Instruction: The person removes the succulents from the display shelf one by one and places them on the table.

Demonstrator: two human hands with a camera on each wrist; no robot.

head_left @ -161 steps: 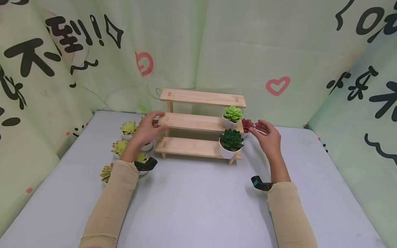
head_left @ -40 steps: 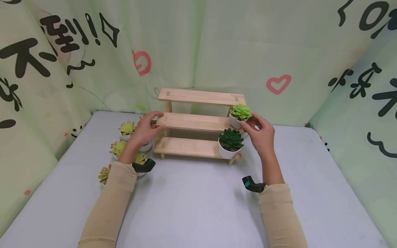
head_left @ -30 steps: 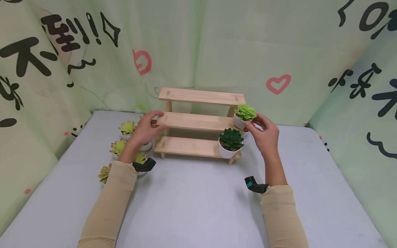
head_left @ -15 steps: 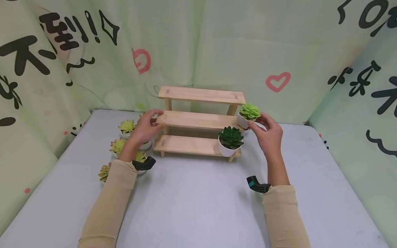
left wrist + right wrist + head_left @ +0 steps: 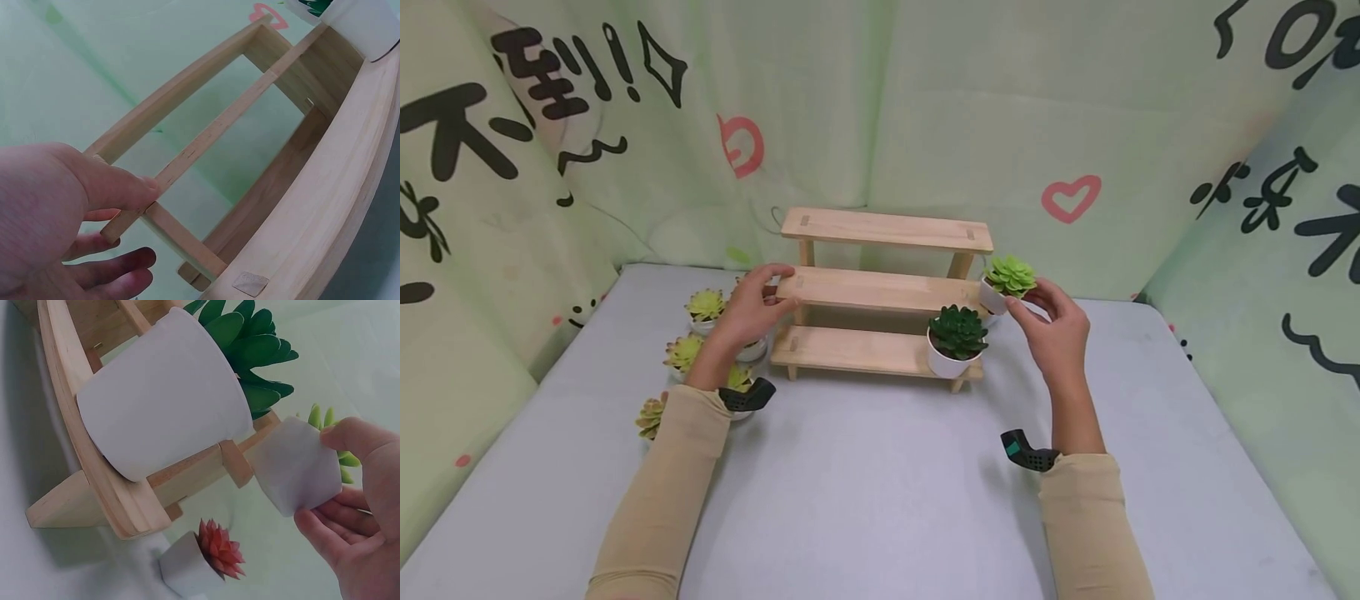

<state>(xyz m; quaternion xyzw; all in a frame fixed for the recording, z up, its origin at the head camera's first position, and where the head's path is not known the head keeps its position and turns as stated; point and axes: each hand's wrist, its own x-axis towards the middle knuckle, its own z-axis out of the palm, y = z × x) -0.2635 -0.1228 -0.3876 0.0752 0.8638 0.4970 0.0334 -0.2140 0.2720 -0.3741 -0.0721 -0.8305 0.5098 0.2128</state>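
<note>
My right hand [image 5: 1058, 331] pinches the white pot of a light green succulent [image 5: 1010, 277], held just off the right end of the middle shelf. In the right wrist view the thumb and fingertips grip the faceted pot [image 5: 299, 469]. My left hand [image 5: 751, 310] holds the left end of the middle board of a three-tier wooden plant stand [image 5: 857, 346]; the left wrist view shows the thumb on top of the board [image 5: 206, 134] and fingers below. A dark green succulent [image 5: 958, 333] in a round white pot sits at the right end of the bottom shelf.
A red succulent [image 5: 220, 550] in a white pot stands on the table beside the stand's right end, mostly hidden in the head view. Several yellow-green potted succulents [image 5: 683, 353] stand on the left, partly behind the left arm. A printed curtain [image 5: 955, 108] hangs behind.
My right hand moved from near the red succulent to grip the light green one, then carried it rightward off the middle shelf. My left hand stays on the stand.
</note>
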